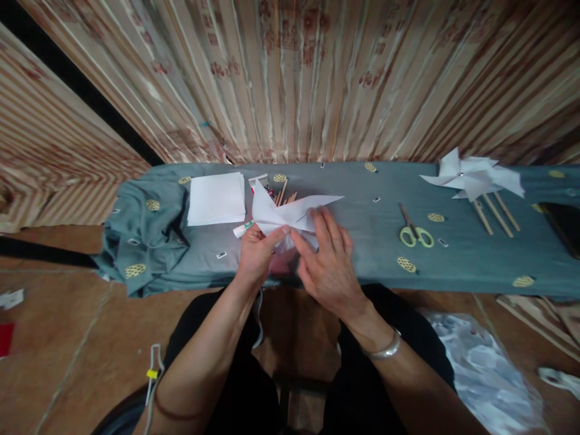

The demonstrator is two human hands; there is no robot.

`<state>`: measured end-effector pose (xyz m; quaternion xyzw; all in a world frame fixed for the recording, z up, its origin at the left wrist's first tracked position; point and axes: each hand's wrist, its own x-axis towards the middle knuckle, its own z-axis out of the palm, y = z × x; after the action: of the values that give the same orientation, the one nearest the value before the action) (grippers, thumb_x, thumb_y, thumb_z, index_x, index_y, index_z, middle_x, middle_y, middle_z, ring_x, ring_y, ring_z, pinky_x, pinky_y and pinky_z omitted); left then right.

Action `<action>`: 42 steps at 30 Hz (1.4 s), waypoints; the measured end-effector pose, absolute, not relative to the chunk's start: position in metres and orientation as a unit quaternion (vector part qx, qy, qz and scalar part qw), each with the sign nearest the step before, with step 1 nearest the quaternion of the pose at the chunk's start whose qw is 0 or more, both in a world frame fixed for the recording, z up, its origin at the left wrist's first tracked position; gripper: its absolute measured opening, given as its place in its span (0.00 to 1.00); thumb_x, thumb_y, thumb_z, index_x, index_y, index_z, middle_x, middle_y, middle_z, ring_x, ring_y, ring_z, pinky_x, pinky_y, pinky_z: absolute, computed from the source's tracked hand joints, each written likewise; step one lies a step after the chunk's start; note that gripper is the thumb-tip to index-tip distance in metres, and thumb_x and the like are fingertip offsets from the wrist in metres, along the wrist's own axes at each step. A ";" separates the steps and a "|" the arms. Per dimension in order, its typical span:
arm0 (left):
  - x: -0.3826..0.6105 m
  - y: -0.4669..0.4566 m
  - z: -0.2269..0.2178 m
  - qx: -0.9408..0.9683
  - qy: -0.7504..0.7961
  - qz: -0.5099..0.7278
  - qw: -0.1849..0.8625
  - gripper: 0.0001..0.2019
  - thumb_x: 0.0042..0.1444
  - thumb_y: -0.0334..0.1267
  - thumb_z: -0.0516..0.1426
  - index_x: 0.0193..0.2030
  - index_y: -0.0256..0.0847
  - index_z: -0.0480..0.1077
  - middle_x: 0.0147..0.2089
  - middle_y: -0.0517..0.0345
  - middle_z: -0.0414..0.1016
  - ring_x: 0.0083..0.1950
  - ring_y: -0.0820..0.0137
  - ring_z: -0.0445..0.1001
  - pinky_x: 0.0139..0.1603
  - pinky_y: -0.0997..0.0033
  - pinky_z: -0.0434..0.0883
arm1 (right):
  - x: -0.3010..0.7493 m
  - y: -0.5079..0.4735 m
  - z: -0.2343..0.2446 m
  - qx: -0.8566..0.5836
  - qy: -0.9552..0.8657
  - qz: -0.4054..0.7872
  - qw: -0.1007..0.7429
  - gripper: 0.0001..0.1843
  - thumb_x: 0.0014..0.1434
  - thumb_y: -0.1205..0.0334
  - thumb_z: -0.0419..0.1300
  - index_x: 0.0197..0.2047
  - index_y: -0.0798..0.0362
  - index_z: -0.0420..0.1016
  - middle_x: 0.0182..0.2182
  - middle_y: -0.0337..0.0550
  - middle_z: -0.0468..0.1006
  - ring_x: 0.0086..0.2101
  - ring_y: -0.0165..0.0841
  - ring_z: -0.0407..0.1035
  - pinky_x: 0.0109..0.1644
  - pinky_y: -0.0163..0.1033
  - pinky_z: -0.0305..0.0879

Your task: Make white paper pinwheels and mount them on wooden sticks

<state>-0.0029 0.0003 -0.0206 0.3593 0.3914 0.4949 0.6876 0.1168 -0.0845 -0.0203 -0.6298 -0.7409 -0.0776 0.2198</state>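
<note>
A cut and partly folded white paper sheet lies at the near edge of the low table, which is draped in grey-blue cloth. My left hand pinches a folded corner of it between thumb and fingers. My right hand rests on the sheet with its fingers pressed flat, a silver bangle on that wrist. A glue stick lies just left of my left hand. Behind the sheet lie several wooden sticks.
A stack of white paper squares sits at the left. Yellow-handled scissors lie right of centre. Finished white paper pinwheels on sticks lie far right, a dark object beyond them. A plastic bag lies on the floor.
</note>
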 end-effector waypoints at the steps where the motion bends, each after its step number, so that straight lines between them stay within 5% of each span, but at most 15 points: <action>1: -0.003 0.001 -0.021 0.354 0.390 0.495 0.691 0.15 0.35 0.36 0.71 0.32 0.37 0.78 0.34 0.57 0.82 0.30 0.73 0.76 0.35 0.74 0.71 | 0.116 -0.085 -0.020 -0.630 -0.741 -0.080 0.217 0.30 0.58 0.68 0.57 0.64 0.52 0.61 0.70 0.59 0.48 0.69 0.52 0.40 0.64 0.59 0.47; 14: 0.003 -0.002 -0.023 0.281 0.385 0.434 0.765 0.18 0.31 0.36 0.72 0.33 0.35 0.78 0.29 0.57 0.81 0.28 0.71 0.76 0.36 0.73 0.71 | 0.116 -0.091 -0.012 -0.597 -0.750 -0.125 0.256 0.27 0.60 0.65 0.56 0.63 0.54 0.62 0.66 0.60 0.57 0.68 0.50 0.44 0.64 0.57 0.51; 22: 0.014 -0.023 -0.035 0.289 0.404 0.390 0.775 0.20 0.27 0.39 0.74 0.31 0.35 0.79 0.28 0.56 0.81 0.27 0.72 0.75 0.33 0.73 0.71 | 0.176 -0.093 0.007 -0.651 -0.565 -0.041 0.506 0.21 0.60 0.61 0.59 0.57 0.48 0.72 0.62 0.50 0.67 0.63 0.45 0.59 0.66 0.58 0.53; 25: 0.014 -0.027 -0.032 0.281 0.389 0.381 0.790 0.20 0.27 0.39 0.74 0.30 0.35 0.79 0.30 0.54 0.82 0.29 0.70 0.76 0.34 0.72 0.72 | 0.200 -0.072 0.000 -0.640 -0.398 0.096 0.651 0.16 0.56 0.57 0.64 0.48 0.50 0.78 0.49 0.49 0.79 0.46 0.40 0.76 0.55 0.52 0.68; 27: 0.010 -0.023 -0.028 0.272 0.378 0.398 0.791 0.19 0.28 0.39 0.74 0.30 0.36 0.79 0.30 0.54 0.82 0.28 0.71 0.76 0.34 0.72 0.72 | 0.206 -0.050 -0.005 -0.619 -0.366 0.162 0.675 0.14 0.52 0.57 0.66 0.42 0.52 0.79 0.39 0.45 0.82 0.37 0.36 0.77 0.48 0.47 0.72; 30: -0.006 -0.004 -0.020 0.250 0.386 0.455 0.763 0.19 0.27 0.39 0.74 0.29 0.36 0.78 0.30 0.55 0.82 0.26 0.72 0.76 0.32 0.72 0.73 | 0.196 -0.010 -0.012 -0.625 -0.439 0.197 0.614 0.09 0.52 0.59 0.64 0.36 0.53 0.80 0.30 0.42 0.83 0.31 0.34 0.76 0.40 0.41 0.72; 34: -0.045 0.035 -0.009 0.213 0.398 0.601 0.660 0.19 0.25 0.36 0.73 0.28 0.36 0.76 0.29 0.57 0.82 0.30 0.69 0.79 0.39 0.68 0.76 | 0.160 0.049 -0.018 -0.663 -0.674 0.146 0.293 0.11 0.58 0.66 0.57 0.39 0.53 0.81 0.32 0.42 0.83 0.31 0.33 0.75 0.39 0.38 0.69; 42: -0.100 0.067 0.000 0.205 0.416 0.676 0.572 0.16 0.31 0.32 0.71 0.31 0.39 0.75 0.30 0.58 0.81 0.34 0.65 0.80 0.45 0.64 0.77 | 0.107 0.135 -0.037 -0.651 -0.731 0.084 0.187 0.14 0.57 0.71 0.54 0.40 0.57 0.82 0.53 0.54 0.75 0.58 0.40 0.63 0.62 0.44 0.56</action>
<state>-0.1003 0.0671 0.0000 0.2049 0.4163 0.6761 0.5723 0.1068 0.1352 -0.0375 -0.6513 -0.7307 0.0836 0.1869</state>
